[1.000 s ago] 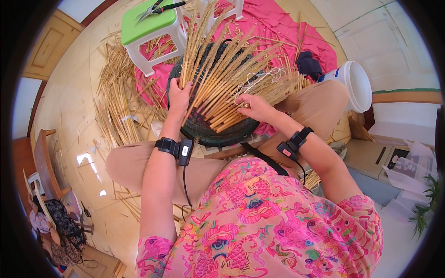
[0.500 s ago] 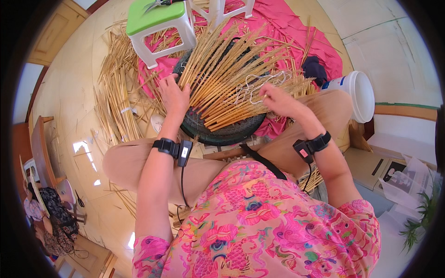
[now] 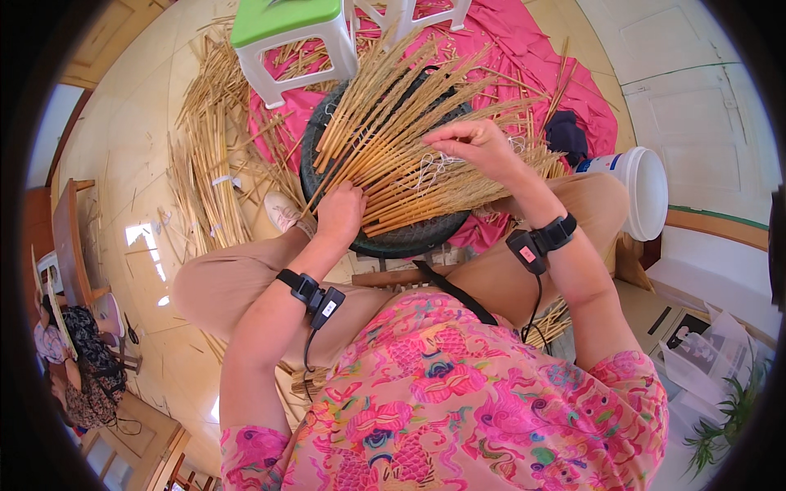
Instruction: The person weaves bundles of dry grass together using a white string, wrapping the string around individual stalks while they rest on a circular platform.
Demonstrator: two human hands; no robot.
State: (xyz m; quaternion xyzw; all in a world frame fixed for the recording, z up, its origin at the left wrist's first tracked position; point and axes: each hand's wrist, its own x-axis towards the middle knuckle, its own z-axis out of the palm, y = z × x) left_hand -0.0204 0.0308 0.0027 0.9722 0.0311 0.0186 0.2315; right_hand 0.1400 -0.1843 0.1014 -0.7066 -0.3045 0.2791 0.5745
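A fan of reed stalks (image 3: 389,176) with feathery heads lies across a dark round ring-shaped pad (image 3: 409,244), with tangled white string (image 3: 430,170) among the stalks. My left hand (image 3: 340,213) has its fingers curled on the lower stalks at the left side of the fan. My right hand (image 3: 479,149) is above the upper right of the fan, over the string, thumb and fingertips drawn together; whether anything thin is between them I cannot make out.
A green-topped stool (image 3: 286,24) stands behind on pink cloth (image 3: 589,114). Loose straw bundles (image 3: 213,188) lie left, a white bucket (image 3: 643,192) right, near cupboard doors. Other people (image 3: 82,360) are at the lower left, beside a wooden bench (image 3: 74,245).
My left hand has come down and right from the top of the left bundle to the lower stalks. My right hand has left the string among the stalks and risen higher over the fan.
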